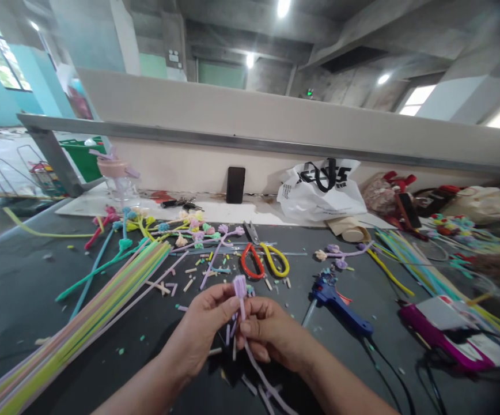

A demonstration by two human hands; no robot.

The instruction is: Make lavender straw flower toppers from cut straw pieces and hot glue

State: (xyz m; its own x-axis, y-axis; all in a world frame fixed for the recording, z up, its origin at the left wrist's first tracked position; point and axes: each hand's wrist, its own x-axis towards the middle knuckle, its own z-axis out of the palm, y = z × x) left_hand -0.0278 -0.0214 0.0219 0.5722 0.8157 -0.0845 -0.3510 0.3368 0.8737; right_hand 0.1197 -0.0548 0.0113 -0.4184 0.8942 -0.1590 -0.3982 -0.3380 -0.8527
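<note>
Head view, purple stem (240, 286): it is standing upright between both hands, thin and pale, with a squarish folded knob at the top; its long tail is trailing off toward 5 o'clock across the table.
Head view, left hand (207, 323): it is coming in from 7 o'clock, wrist bent, with thumb and forefinger closing on the purple stem just below the knob.
Head view, right hand (267, 331): it is reaching in from 4 o'clock, fingers curled, gripping the purple stem lower down and touching the left hand.
Head view, table (16, 288): its dark, matte top is carrying small cut scraps scattered around the hands; barer room is lying at 9 o'clock, toward the left edge.
Head view, bundle of sticks (81, 328): long, straight pastel sticks are lying packed together at 8 o'clock, running diagonally.
Head view, scissors (264, 259): they are lying at 12 o'clock, near the hands, with one red and one yellow loop handle.
Head view, glue gun (338, 302): it is resting at 2 o'clock, blue and hard-looking, with its cord running toward 4 o'clock.
Head view, finished flowers (189, 227): small pastel heads on stems are lying in a loose pile at 11 o'clock.
Head view, white bag (319, 193): crinkled plastic is leaning against the pale wall at 1 o'clock, well apart.
Head view, phone (235, 184): a flat, dark rectangle is standing against the same wall at 12 o'clock.
</note>
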